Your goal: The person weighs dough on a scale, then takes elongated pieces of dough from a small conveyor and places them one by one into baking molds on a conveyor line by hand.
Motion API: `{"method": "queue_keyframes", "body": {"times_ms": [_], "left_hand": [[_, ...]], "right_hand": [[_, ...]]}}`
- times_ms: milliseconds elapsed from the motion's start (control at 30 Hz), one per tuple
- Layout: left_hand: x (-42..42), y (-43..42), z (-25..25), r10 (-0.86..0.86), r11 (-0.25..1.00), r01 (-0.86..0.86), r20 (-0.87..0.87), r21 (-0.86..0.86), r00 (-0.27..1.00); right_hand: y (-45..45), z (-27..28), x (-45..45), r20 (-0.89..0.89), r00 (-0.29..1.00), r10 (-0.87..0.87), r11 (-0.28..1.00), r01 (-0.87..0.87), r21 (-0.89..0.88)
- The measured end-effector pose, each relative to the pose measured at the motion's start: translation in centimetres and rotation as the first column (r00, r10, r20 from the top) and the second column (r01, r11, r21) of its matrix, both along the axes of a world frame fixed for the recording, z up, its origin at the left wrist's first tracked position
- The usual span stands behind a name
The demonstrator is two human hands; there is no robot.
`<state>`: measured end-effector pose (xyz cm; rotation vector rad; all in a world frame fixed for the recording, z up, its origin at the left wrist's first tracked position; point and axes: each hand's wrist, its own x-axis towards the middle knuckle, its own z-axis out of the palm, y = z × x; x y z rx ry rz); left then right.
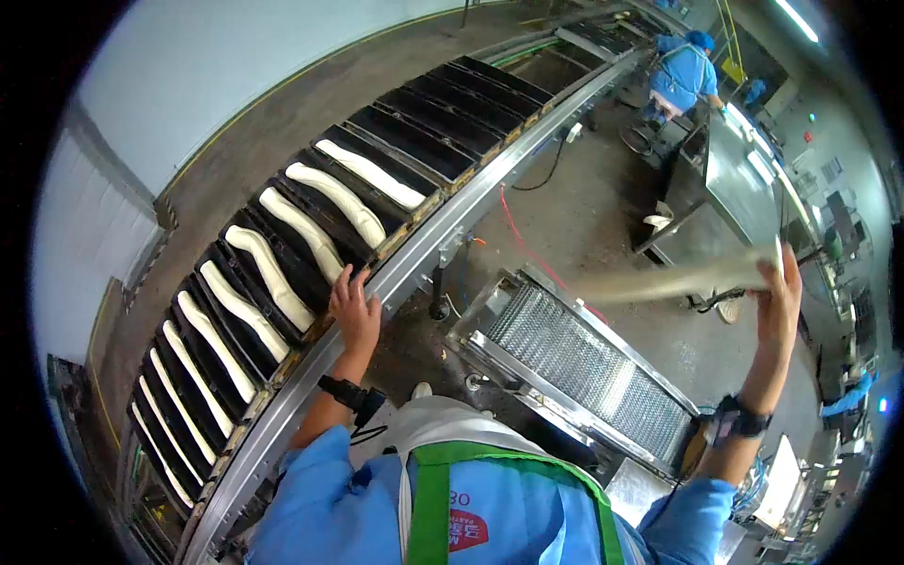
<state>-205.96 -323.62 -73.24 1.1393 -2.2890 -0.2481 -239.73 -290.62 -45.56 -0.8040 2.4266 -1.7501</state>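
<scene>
At the metal rail beside the row of black trays, my left hand [355, 306] has its fingers apart and holds nothing. A long pale dough strip [678, 278], blurred by motion, stretches leftward from my right hand [780, 287], which grips its right end. The strip hangs in the air above the floor and the far side of the mesh conveyor [584, 363]. Several black trays [414, 141] lie side by side; those nearer me each hold a long dough strip [268, 278], while those farther up show only black surfaces.
The metal rail [414, 259] of the tray line runs diagonally from lower left to upper right. A steel table [739, 184] stands at the right. Near its far end a co-worker [683, 75] in blue bends forward. A red hose [527, 247] crosses the floor.
</scene>
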Motion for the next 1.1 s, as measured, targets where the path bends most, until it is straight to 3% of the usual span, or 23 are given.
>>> {"method": "queue_keyframes", "body": {"times_ms": [100,200,267,333,400,433,500,567,667,733,767,800,833,867,900,933,967,1000,1067,1100], "left_hand": [[-1.2,-0.2,-0.6,-0.032,0.999,0.036,-0.110,0.031,0.993],[-2.3,-1.1,-0.6,-0.003,0.998,0.012,-0.135,0.068,0.991],[-2.7,-1.5,-1.1,0.036,0.997,-0.028,-0.110,0.073,0.993],[-3.6,-1.8,-1.0,0.022,0.995,-0.012,-0.103,0.096,0.994],[-5.1,-3.0,-1.5,-0.002,0.999,0.007,-0.102,0.043,0.995],[-6.3,-3.2,-1.0,0.009,0.998,-0.003,-0.092,0.065,0.996],[-8.5,-3.9,-0.1,-0.017,0.996,0.024,-0.091,0.082,0.996],[-11.6,-5.2,-0.1,-0.075,0.988,0.092,-0.140,0.124,0.987],[-17.1,-7.1,0.0,-0.230,0.947,0.278,-0.261,0.163,0.937],[-21.8,-8.5,-1.7,-0.230,0.927,0.294,-0.266,0.233,0.936],[-23.6,-10.5,-3.8,-0.186,0.942,0.232,-0.195,0.245,0.963],[-25.2,-12.2,-5.4,-0.140,0.954,0.167,-0.123,0.248,0.983],[-26.6,-12.7,-4.6,-0.140,0.954,0.122,0.045,0.275,0.989],[-26.8,-14.4,-6.4,0.017,0.951,0.004,-0.064,0.309,0.998],[-27.5,-14.0,-5.0,0.086,0.933,-0.093,0.036,0.348,0.996],[-28.0,-14.1,-5.5,0.109,0.937,-0.131,0.087,0.324,0.990],[-28.4,-14.2,-6.1,0.132,0.940,-0.168,0.136,0.298,0.982],[-28.2,-11.9,-2.9,0.175,0.943,-0.230,0.230,0.242,0.957],[-27.8,-11.6,-3.7,0.189,0.950,-0.218,0.141,0.224,0.972],[-27.6,-11.0,-2.9,0.221,0.949,-0.253,0.177,0.190,0.959]], "right_hand": [[-9.8,0.2,0.1,0.036,0.984,0.175,0.975,-0.168,-0.147],[-20.3,-3.9,-2.0,0.070,0.939,0.338,0.896,-0.298,-0.328],[-26.8,-8.7,-2.9,0.005,0.915,0.403,0.901,-0.396,-0.176],[-31.2,-13.3,-2.5,0.110,0.784,0.611,0.784,-0.619,0.052],[-32.7,-18.9,-3.2,0.011,0.688,0.726,0.641,-0.682,0.352],[-32.4,-19.8,-3.4,0.015,0.690,0.723,0.644,-0.683,0.345],[-30.1,-21.5,-3.7,0.263,0.601,0.755,0.551,-0.798,0.244],[-26.1,-21.5,-4.5,0.343,0.604,0.719,0.511,-0.795,0.328],[-16.7,-28.3,-9.4,0.283,0.695,0.661,0.530,-0.699,0.479],[-8.7,-29.6,-11.6,0.244,0.835,0.493,0.495,-0.500,0.711],[-3.6,-35.5,-14.1,0.039,0.856,0.516,0.544,-0.362,0.757],[0.9,-37.7,-15.0,0.061,0.896,0.440,0.572,-0.333,0.750],[3.9,-36.6,-14.5,0.191,0.947,0.258,0.249,-0.256,0.934],[8.9,-38.9,-13.6,0.088,0.933,0.349,0.325,-0.209,0.922],[13.6,-41.3,-13.1,0.090,0.975,0.202,0.456,-0.175,0.873],[16.8,-40.4,-11.2,-0.037,0.985,0.171,0.491,-0.053,0.870],[20.0,-41.1,-10.3,0.086,0.996,0.006,0.305,-0.083,0.949],[21.0,-37.0,-7.9,0.204,0.947,-0.248,0.234,-0.146,0.961],[23.3,-34.2,-4.2,0.059,0.918,-0.392,0.095,-0.023,0.995],[25.0,-34.2,-3.4,0.021,0.897,-0.442,0.075,0.014,0.997]]}}
